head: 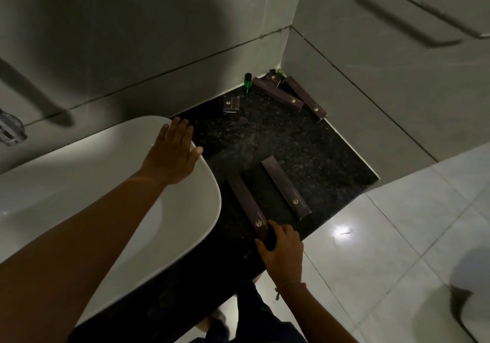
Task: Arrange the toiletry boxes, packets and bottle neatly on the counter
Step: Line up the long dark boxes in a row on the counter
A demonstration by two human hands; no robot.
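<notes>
Right hand [281, 249] grips a long box [248, 207] at the worktop [265, 135] front edge, left hand [173, 154] flat, fingers spread, on the sink rim [209, 183], open middle, gold hexagon logos.

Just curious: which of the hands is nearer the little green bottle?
Left. The left hand rests on the basin rim, below-left of the green bottle; the right hand grips a long box at the counter's near edge.

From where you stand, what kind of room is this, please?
Most likely a bathroom, perhaps in a hotel. A white basin sits on a dark stone counter against tiled walls. Small matching toiletry boxes and a little green bottle lie on the counter, and the right hand grips one box.
</notes>
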